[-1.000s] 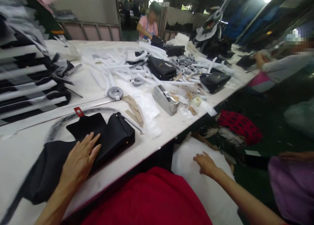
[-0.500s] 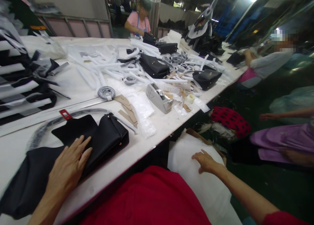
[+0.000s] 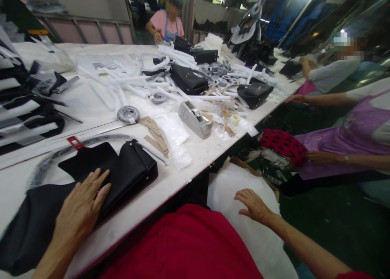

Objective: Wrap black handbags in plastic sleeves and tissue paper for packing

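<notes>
Two black handbags lie at the near left of the table. My left hand (image 3: 82, 202) rests flat with fingers stretched on the handbag (image 3: 135, 167) that has its flap laid back. A red tag (image 3: 75, 142) sits at the tip of that flap, and a wrapped strap (image 3: 39, 167) curves behind it. Beneath my left wrist is the other black bag (image 3: 27, 226), partly covered by my arm. Off the table edge, my right hand (image 3: 254, 206) hovers over white sheets (image 3: 225, 189) in a cardboard box, fingers apart, holding nothing; whether it touches them I cannot tell.
A grey tape dispenser (image 3: 195, 118), brown card pieces (image 3: 155, 139), clear plastic bags (image 3: 178, 145) and a coiled strap (image 3: 128, 114) lie on the table. More black handbags (image 3: 189, 80) sit further back. A co-worker in a purple apron (image 3: 344, 141) stands at the right.
My left hand stays on the handbag. My right hand has shifted slightly, still over the white sheets. The co-worker in purple has come further into view, one arm reaching toward the table edge.
</notes>
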The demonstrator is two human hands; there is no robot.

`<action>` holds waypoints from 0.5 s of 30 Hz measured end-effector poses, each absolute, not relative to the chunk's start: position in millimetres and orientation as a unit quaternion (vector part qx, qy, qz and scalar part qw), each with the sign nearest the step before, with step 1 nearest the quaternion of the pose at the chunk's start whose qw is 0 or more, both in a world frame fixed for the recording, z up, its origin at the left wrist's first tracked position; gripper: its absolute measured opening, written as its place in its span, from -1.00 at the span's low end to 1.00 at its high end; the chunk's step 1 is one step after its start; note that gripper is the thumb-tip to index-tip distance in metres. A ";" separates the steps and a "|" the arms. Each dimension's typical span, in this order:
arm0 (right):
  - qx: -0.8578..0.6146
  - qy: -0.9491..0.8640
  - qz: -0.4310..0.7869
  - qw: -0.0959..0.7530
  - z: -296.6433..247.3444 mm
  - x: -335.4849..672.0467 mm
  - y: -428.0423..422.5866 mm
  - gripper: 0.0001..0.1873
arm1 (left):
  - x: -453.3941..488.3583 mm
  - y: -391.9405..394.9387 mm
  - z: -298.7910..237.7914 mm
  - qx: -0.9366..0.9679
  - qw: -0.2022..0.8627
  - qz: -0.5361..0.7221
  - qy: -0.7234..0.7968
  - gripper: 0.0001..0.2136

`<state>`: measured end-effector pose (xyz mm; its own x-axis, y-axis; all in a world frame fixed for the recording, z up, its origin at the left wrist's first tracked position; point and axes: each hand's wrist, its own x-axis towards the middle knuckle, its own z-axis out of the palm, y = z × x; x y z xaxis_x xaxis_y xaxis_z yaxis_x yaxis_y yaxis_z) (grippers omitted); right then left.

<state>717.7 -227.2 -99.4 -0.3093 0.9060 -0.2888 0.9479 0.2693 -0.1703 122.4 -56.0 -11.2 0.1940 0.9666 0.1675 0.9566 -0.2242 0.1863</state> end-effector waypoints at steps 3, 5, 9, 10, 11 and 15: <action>0.538 0.818 -0.192 0.060 -108.9 717.1 -230.3 -0.43 | 122.0 -55.5 -11.8 0.772 0.022 0.120 0.624 -0.38; 0.535 0.822 -0.188 0.063 -112.4 717.1 -231.0 -0.42 | 122.4 -55.6 -10.6 0.771 0.025 0.116 0.625 -0.37; 0.542 0.820 -0.179 0.046 -103.5 710.6 -232.5 -0.39 | 122.5 -55.7 -8.5 0.772 0.027 0.113 0.625 -0.36; 0.531 0.824 -0.194 0.044 -101.0 707.1 -234.0 -0.40 | 122.3 -55.7 -8.3 0.774 0.027 0.113 0.623 -0.36; 0.514 0.829 -0.213 0.046 -100.1 703.0 -236.2 -0.41 | 122.2 -55.6 -8.2 0.775 0.027 0.113 0.621 -0.36; 0.470 0.840 -0.250 0.104 -120.1 691.9 -250.4 -0.11 | 123.1 -55.2 -7.4 0.773 0.030 0.115 0.623 -0.34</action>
